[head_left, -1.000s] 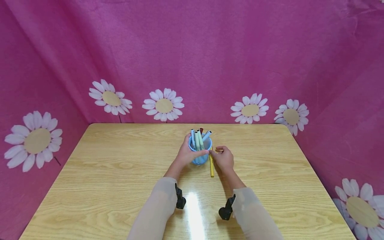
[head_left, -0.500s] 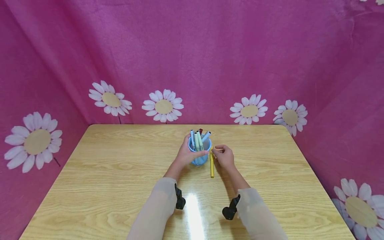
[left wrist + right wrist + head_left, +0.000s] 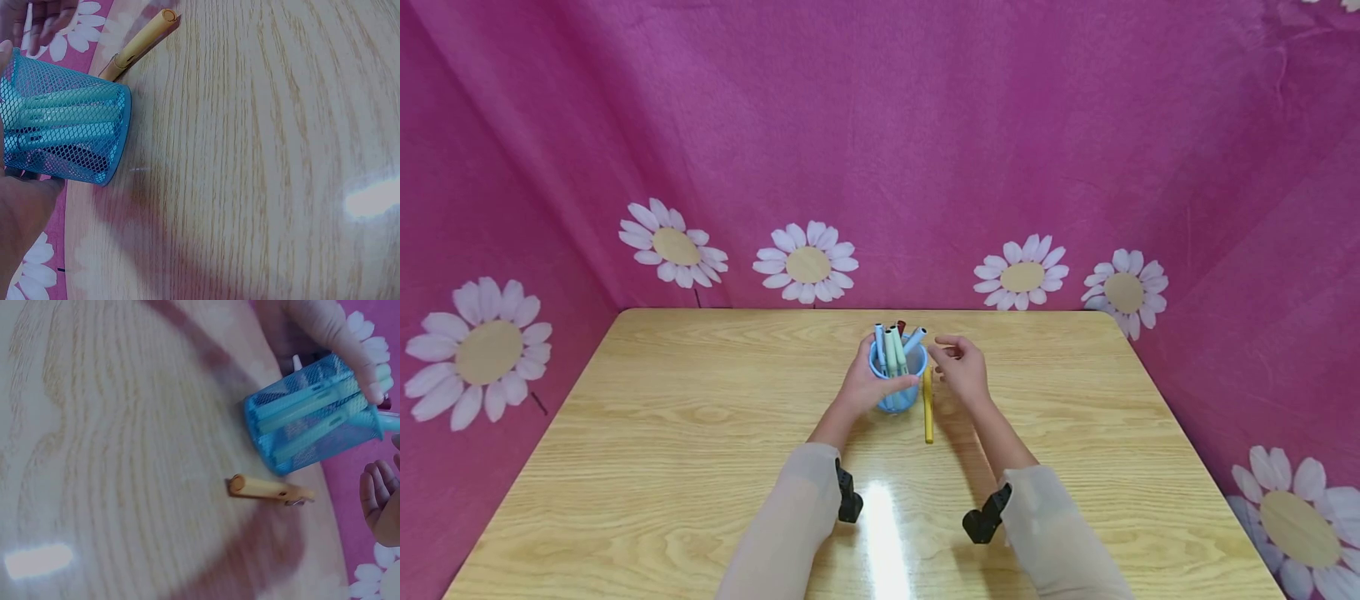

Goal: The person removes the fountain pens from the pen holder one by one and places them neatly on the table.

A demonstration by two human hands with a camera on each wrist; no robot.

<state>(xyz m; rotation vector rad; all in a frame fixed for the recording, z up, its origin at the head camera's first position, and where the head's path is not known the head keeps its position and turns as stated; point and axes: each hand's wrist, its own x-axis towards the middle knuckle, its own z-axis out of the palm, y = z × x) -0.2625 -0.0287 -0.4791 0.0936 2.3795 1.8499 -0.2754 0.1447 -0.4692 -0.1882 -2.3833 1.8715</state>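
Observation:
My left hand (image 3: pixel 867 385) grips a blue mesh pen cup (image 3: pixel 901 398) round its side, the thumb across the near wall. Pale green pens (image 3: pixel 891 354), light blue pens (image 3: pixel 914 342) and a dark red one (image 3: pixel 902 326) stand in it. Just right of the cup, a yellow pen (image 3: pixel 928 408) lies on the table, its clip showing in the right wrist view. My right hand (image 3: pixel 964 371) hovers beside the cup's right rim, fingers loosely bent and holding nothing, near the leaning light blue pen. In the right wrist view this hand (image 3: pixel 382 506) is partly cut off at the edge.
The wooden table (image 3: pixel 700 433) has its far edge close behind the cup. A pink curtain (image 3: pixel 895 150) with white daisies hangs behind and at both sides. Black wrist cameras (image 3: pixel 848 496) sit on both sleeves, and a bright light reflection (image 3: pixel 883 533) shows on the tabletop.
My right hand has left the far end of the yellow pen and moved up to beside the cup's rim. The left hand and cup stay almost still.

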